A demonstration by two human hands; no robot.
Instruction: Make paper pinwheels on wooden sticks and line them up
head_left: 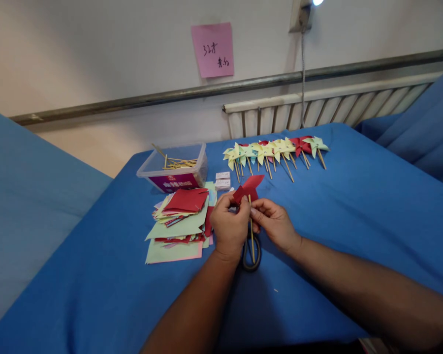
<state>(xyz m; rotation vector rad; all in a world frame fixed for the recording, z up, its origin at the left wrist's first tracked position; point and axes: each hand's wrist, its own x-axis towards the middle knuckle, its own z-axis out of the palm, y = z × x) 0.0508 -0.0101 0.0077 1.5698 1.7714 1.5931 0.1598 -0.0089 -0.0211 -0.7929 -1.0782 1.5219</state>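
Left hand (229, 227) pinching folded red paper pinwheel (248, 189) at its centre, right hand (275, 221) closed on thin wooden stick (251, 231) just beside, stick upright against the paper (likely for pinning). Scissors (251, 253) below both grips, mostly hidden. Paper stack (179, 221) left of grip; finished pinwheels (276, 150) beyond. Fingertip contact unclear.
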